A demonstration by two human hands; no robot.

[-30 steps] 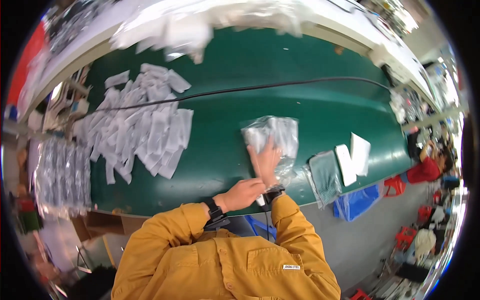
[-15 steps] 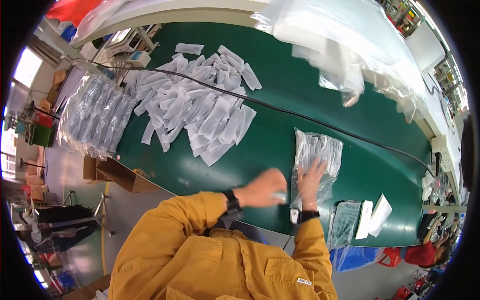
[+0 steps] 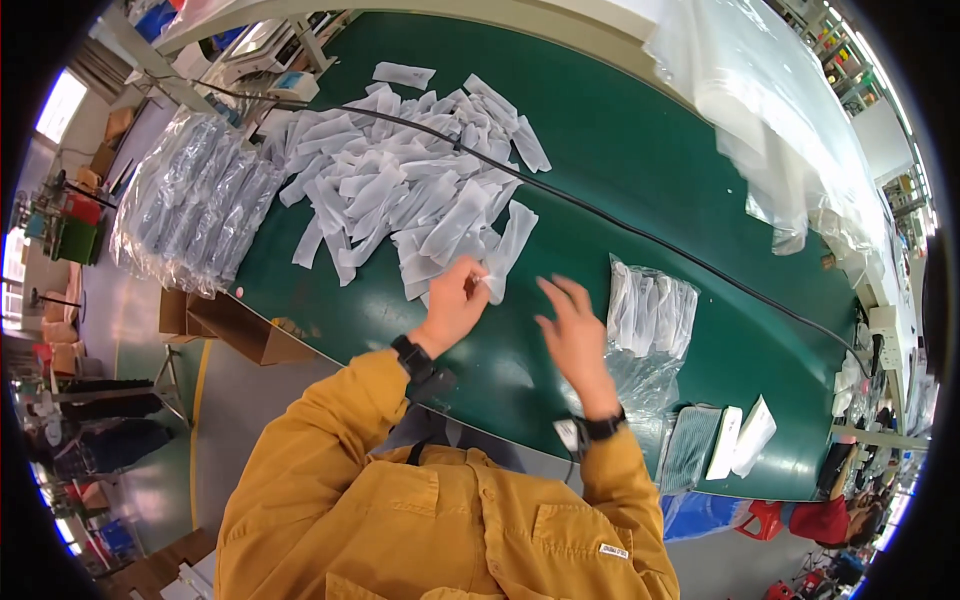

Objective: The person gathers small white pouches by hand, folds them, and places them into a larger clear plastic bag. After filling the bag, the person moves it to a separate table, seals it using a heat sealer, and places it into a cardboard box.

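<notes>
My left hand (image 3: 452, 308) pinches the near end of a small frosted white pouch (image 3: 512, 240) at the front right edge of a loose pile of such pouches (image 3: 400, 170). To its right, my right hand (image 3: 577, 345) hovers over the green table with fingers spread and nothing in them. Just right of that hand lies a clear plastic bag (image 3: 640, 375), its far half filled with a row of several white pouches (image 3: 652, 315). Its near half is flat and crumpled.
A black cable (image 3: 600, 210) crosses the green table (image 3: 560, 100). Filled clear bags (image 3: 195, 205) are stacked at the left, above a cardboard box (image 3: 245, 330). Plastic sheets (image 3: 760, 110) hang over the far right. A grey ribbed pad (image 3: 690, 447) and a white strip (image 3: 724, 443) lie front right.
My right hand has come off the bag and moved left. My left hand has gone forward and left to the pile and taken hold of a pouch. The view has shifted slightly.
</notes>
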